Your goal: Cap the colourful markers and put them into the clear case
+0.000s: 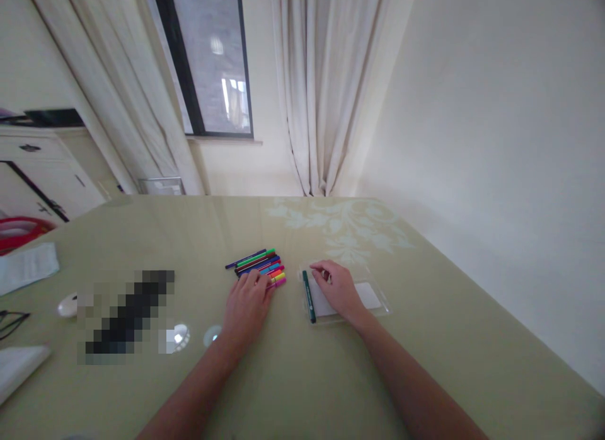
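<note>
Several coloured felt pens [259, 264] lie side by side on the pale green table [293, 377]. My left hand [246, 306] rests at the near end of the row, its fingertips curled onto the nearest pens. A clear plastic pen case [373, 296] lies flat to the right, with one dark green pen [309, 295] along its left edge. My right hand [336, 289] lies on top of the case, fingers bent down against it.
A white mouse [67, 306], glasses [10, 322], a folded cloth [26, 266] and white paper [16, 364] sit at the left. A blurred-out dark object [127, 317] lies left of my left arm. A wall runs along the table's right side; curtains and a window stand behind.
</note>
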The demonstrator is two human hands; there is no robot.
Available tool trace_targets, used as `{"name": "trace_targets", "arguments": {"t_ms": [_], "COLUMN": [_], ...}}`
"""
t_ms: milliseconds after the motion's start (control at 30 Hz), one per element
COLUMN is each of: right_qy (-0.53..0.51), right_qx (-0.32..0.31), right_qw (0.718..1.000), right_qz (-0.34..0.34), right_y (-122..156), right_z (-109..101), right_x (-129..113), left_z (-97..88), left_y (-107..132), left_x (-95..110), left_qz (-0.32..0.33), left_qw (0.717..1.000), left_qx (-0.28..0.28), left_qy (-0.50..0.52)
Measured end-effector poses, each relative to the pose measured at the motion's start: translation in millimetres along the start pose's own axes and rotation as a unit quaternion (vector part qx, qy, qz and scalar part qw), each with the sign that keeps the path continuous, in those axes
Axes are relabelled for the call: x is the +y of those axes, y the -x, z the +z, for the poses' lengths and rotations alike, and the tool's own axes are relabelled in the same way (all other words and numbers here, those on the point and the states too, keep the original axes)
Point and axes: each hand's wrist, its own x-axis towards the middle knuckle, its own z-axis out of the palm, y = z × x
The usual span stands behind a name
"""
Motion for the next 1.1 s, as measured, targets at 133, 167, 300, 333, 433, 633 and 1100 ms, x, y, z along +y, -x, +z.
{"name": "trace_targets", "arguments": {"t_ms": [133, 167, 300, 333, 433, 633, 1100], "right_qy": [-0.033, -0.043, -0.114, -0.142, -0.239, -0.339, -0.411], "right_qx": [0.041, 0.046, 0.021, 0.001, -0.054, -0.036, 0.041], "right_qw": [0.999, 0.998, 0.993, 0.989, 0.968, 0.934, 0.897], "right_qz": [0.014, 0.019, 0.032, 0.037, 0.052, 0.105, 0.154], "right_y": [-1, -1, 0, 1, 3, 1, -5], "right_z": [-5, -6, -6, -5, 2, 1, -5], "right_x": [-4, -6, -14, -16, -20, -24, -22], "left_z": [2.5, 3.4, 3.3, 2.2, -1.4, -1.8, 1.5], "left_y": [0, 0, 0, 0, 5, 11, 14], "left_x": [-2, -1, 10, 14, 27, 40, 40], "left_qz": [0.001, 0.003, -0.022, -0.031, -0.041, -0.015, 0.025], "left_qw": [0.999, 0.999, 0.981, 0.970, 0.936, 0.912, 0.926], "left_qx": [-0.023, -0.026, -0.023, -0.024, -0.026, -0.029, -0.009], "left_qy": [0.022, 0.042, 0.191, 0.240, 0.349, 0.408, 0.377]}}
